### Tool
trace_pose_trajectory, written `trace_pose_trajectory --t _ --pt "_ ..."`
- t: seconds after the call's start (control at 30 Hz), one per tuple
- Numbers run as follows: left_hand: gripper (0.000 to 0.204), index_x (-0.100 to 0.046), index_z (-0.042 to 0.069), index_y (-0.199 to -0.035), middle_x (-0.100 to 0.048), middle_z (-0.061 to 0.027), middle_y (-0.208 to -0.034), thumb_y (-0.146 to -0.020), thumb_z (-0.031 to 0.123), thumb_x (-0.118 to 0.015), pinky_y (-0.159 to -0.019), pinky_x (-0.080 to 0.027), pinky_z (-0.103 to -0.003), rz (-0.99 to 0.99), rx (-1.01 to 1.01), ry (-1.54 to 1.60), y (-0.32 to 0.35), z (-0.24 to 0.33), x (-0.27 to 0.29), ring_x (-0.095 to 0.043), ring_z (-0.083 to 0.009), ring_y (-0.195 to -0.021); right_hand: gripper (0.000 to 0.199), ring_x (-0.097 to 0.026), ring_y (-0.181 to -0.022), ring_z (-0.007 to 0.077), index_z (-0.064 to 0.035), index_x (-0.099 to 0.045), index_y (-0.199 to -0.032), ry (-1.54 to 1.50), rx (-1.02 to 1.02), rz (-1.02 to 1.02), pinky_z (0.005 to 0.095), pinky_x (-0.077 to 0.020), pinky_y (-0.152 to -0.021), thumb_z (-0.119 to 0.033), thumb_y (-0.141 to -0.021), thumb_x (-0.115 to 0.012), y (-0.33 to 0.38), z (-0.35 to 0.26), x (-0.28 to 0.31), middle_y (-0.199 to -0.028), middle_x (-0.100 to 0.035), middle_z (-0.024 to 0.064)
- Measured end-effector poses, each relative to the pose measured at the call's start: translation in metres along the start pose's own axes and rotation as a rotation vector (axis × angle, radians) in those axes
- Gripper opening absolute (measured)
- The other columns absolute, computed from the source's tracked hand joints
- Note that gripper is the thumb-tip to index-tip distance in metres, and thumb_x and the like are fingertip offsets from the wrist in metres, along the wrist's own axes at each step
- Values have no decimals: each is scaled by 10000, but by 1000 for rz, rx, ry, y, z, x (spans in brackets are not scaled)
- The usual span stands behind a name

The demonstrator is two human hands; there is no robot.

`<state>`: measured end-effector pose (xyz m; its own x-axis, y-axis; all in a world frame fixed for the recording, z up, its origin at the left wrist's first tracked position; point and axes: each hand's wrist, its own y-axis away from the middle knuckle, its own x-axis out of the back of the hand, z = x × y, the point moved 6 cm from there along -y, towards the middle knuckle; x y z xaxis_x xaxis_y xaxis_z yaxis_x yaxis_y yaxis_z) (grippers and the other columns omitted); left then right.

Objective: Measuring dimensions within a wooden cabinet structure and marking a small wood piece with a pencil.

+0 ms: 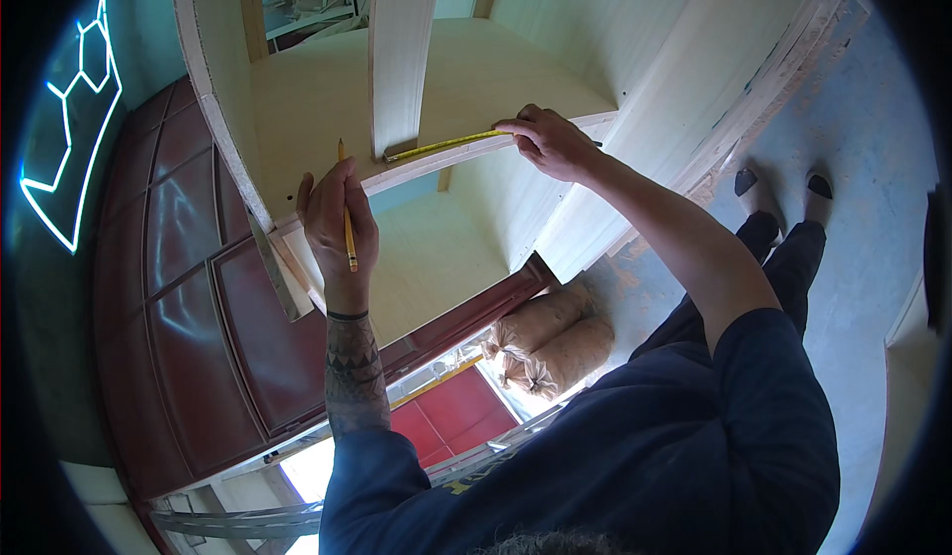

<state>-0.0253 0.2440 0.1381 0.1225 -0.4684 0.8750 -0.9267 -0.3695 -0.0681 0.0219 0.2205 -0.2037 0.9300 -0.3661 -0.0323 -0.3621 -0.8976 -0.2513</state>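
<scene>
A yellow tape measure (pixel 441 145) is laid along the front edge of a pale wooden shelf (pixel 516 69), stretched between the two hands. Its right end is grasped by the right hand (pixel 551 145), under whose fingers the rest of it is hidden; whether a case is enclosed there cannot be told. Its left end is set at the foot of an upright divider (pixel 405 49), just beside the left hand (pixel 335 223). A yellow pencil (pixel 349 233) is gripped in the left hand, with its point directed away from the body.

The way deeper into the shelf is partly blocked by the divider, and the shelf is flanked by a pale side panel (pixel 213 59) on the left. Farther left, dark red panels (pixel 178 243) are seen, with a glowing light strip (pixel 67 148) beyond them. Two tied brown sacks (pixel 570 355) are placed below, near a red surface (pixel 451 416).
</scene>
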Motion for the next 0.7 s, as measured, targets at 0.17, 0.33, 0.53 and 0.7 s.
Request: trace_pose_trajectory --t 0.17,0.33,0.53,0.7 --pt "186 -712 42 -1208 -774 -123 -1000 -1049 57 -616 -1152 -462 -506 -9 -8 6 -1 2 1 -751 -270 -919 355 -663 -1086 295 -221 -676 -1398 -9 -11 -5 434 -563 -993 -148 -1062 -589 1 -3 2 -1192 -637 106" --pt "191 -710 39 -1209 -777 -128 -1022 -1047 52 -609 -1150 -461 -502 -7 4 29 1 2 2 -752 -273 -928 353 -665 -1095 301 -216 -677 -1397 -3 -6 -5 438 -562 -1001 -149 -1064 -581 0 -2 1 -1187 -638 118" --pt "167 -722 46 -1182 -789 -119 -1049 -1079 84 -595 -1151 -463 -510 -19 20 36 0 0 2 -760 -283 -954 353 -664 -1104 305 -209 -676 -1400 -5 -2 -12 440 -561 -1006 -149 -1067 -577 0 -1 1 -1193 -638 126" --pt "188 -701 39 -1210 -786 -124 -1067 -1056 115 -622 -1075 -511 -461 37 70 116 -7 9 8 -751 -293 -989 352 -662 -1108 307 -185 -659 -1409 -38 -8 -5 442 -559 -1014 -139 -1071 -575 0 -3 3 -1205 -639 135"
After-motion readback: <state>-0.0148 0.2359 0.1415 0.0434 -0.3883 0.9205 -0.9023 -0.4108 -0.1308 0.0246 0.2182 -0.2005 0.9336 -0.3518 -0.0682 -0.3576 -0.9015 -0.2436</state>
